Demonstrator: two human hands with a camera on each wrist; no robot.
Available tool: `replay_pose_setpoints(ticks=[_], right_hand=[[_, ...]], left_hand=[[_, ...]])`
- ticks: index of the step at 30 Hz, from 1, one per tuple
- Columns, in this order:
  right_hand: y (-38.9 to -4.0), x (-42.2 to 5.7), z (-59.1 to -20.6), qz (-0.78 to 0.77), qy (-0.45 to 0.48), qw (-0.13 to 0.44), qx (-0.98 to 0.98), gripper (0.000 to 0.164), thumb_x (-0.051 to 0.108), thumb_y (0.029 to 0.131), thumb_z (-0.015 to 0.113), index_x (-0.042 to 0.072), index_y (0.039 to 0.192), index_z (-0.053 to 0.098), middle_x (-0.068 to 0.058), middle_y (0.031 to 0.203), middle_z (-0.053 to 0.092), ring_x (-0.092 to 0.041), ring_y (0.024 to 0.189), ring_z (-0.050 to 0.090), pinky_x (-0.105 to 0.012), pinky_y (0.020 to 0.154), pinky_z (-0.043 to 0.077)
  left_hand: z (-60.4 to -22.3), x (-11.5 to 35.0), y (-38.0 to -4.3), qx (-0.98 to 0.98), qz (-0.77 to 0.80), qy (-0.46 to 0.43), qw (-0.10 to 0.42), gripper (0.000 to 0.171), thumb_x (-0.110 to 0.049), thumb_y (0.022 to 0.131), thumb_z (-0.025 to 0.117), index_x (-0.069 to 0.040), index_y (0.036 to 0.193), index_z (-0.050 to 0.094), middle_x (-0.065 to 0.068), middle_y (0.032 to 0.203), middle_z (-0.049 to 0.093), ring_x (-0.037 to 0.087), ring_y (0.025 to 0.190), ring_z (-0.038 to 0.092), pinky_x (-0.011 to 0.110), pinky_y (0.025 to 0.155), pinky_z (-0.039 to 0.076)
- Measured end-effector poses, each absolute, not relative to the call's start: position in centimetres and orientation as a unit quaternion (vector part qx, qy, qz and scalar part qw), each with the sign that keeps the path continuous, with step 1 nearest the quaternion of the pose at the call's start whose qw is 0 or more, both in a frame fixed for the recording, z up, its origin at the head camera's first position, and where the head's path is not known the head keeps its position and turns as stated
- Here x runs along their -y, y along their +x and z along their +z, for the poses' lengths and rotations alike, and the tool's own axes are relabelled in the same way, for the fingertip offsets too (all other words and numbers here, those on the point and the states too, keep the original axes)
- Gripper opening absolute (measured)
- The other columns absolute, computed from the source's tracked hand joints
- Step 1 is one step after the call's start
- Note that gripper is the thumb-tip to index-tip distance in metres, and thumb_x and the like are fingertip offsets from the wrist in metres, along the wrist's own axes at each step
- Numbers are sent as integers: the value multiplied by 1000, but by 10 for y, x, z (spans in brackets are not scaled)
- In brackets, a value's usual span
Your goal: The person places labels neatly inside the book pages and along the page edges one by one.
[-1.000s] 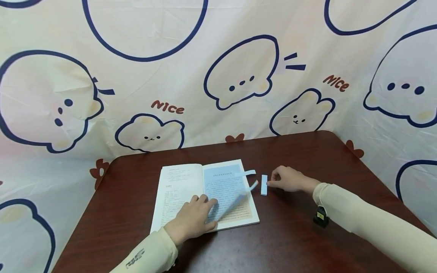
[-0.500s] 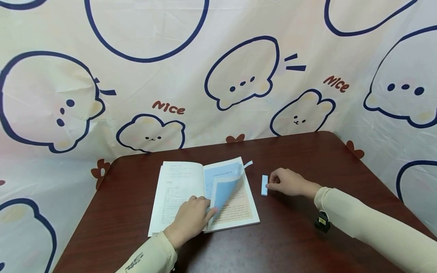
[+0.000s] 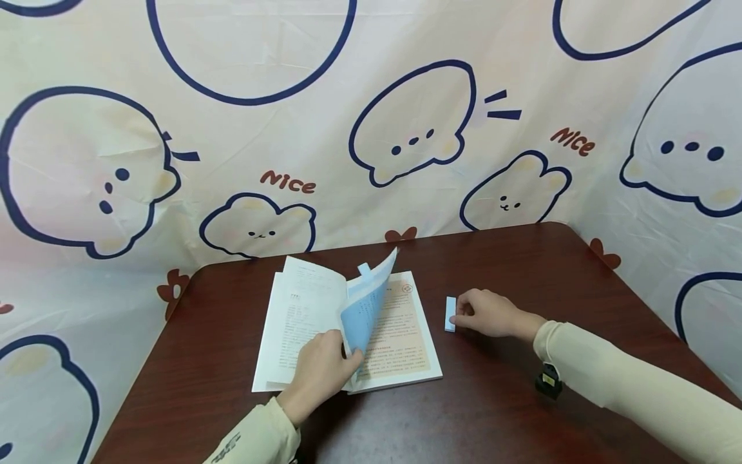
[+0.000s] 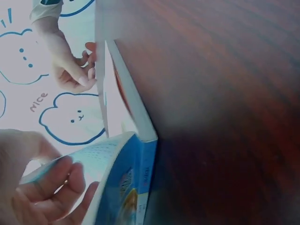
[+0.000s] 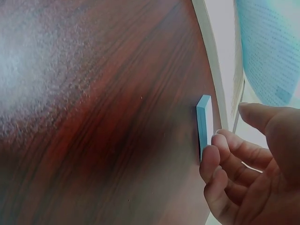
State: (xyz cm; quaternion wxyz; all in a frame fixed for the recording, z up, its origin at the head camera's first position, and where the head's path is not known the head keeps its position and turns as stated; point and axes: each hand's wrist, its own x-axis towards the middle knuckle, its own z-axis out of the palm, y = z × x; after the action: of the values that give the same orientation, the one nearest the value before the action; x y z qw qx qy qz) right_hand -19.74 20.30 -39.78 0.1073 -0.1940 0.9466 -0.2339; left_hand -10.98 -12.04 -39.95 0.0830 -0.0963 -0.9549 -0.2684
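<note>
An open book (image 3: 406, 348) lies on the dark wooden table, with cream-tinted print on its right side. A blue-tinted page (image 3: 366, 316) curls up from the middle, pinched between thumb and fingers of my left hand (image 3: 326, 362). From that page's far edge sticks a light-blue paper strip (image 3: 364, 269). Right of the book lies a narrow light-blue pad of sticky notes (image 3: 449, 306). My right hand (image 3: 489, 314) is beside the pad, its fingers loosely bent and fingertips right at the pad's edge; the thumb stands apart in the right wrist view.
The wooden table (image 3: 522, 412) runs back to a cloth backdrop (image 3: 336, 142) printed with cartoon outlines. A small black device (image 3: 547, 380) hangs at the right sleeve. The book's blue cover (image 4: 126, 187) shows in the left wrist view.
My left hand has lifted the blue-tinted page and swung it leftward, baring the cream-tinted page beneath; the paper strip moved with it. The right hand has barely shifted beside the pad.
</note>
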Motion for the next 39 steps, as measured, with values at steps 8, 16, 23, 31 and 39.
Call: replay_pose_setpoints(ticks=[8, 16, 23, 31, 39], right_hand=[[-195, -200, -401, -227, -195, 93, -950, 22, 29, 94, 71, 17, 77, 64, 4, 64, 55, -10, 58, 49, -27, 53, 39], [-198, -198, -402, -222, -192, 89, -952, 23, 27, 92, 74, 15, 76, 62, 3, 65, 54, -10, 58, 49, -27, 53, 39], [-202, -197, -405, -213, -189, 89, -955, 22, 26, 88, 77, 15, 76, 62, 4, 65, 55, -10, 59, 49, -27, 53, 38], [-204, -198, -407, -202, -180, 86, -959, 22, 24, 86, 79, 16, 76, 62, 4, 67, 55, -11, 61, 49, -27, 55, 37], [-208, -196, -409, -196, -172, 87, -962, 23, 25, 84, 81, 15, 78, 61, 3, 68, 57, -11, 62, 50, -27, 55, 38]], left_hand=[[-393, 122, -108, 944, -308, -55, 102, 46, -29, 100, 63, -10, 59, 52, -2, 43, 47, 3, 35, 37, 18, 35, 29], [-386, 132, -102, 945, -277, -59, 162, 29, -29, 95, 70, -11, 73, 69, 4, 64, 70, 10, 54, 63, 26, 44, 42], [-384, 146, -97, 943, -264, -57, 196, 20, -20, 89, 73, -6, 104, 72, 8, 91, 76, 21, 78, 73, 36, 53, 53], [-393, 159, -97, 934, -222, -73, 271, 48, -10, 74, 83, -3, 116, 60, 12, 101, 69, 27, 86, 66, 39, 50, 50], [-407, 168, -107, 936, -105, -137, 308, 102, -12, 63, 92, -19, 150, 41, 22, 152, 38, 44, 134, 42, 58, 96, 45]])
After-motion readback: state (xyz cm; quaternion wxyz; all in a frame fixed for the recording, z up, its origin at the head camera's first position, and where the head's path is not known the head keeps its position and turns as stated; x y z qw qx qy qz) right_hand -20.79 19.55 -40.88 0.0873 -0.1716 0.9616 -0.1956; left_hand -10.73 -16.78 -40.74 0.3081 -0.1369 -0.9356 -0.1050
